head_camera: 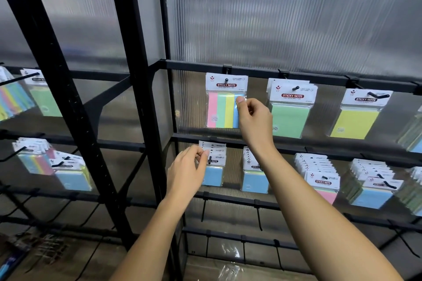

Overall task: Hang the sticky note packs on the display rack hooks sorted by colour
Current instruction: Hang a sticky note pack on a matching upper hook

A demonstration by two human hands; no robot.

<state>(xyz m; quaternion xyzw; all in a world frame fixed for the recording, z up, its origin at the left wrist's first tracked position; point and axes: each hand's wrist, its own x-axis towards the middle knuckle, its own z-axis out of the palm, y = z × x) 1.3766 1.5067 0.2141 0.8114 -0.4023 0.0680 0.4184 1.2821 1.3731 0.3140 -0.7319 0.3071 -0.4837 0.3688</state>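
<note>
A four-colour striped sticky note pack (222,107) hangs on the upper-row hook (226,80) of the black display rack (251,66). My right hand (253,118) pinches that pack's right edge between thumb and fingers. One row lower, my left hand (186,171) grips the white header cards of the blue packs (213,173) hanging on the leftmost hook. A green pack (290,118) and a yellow pack (356,122) hang to the right on the upper row.
More blue packs (254,180), a pink-fronted stack (324,187) and further blue stacks (374,194) fill the lower row. The left rack bay (75,98) holds striped, green and blue packs. Bare hooks (258,214) sit lower down, with the wood floor (205,269) underneath.
</note>
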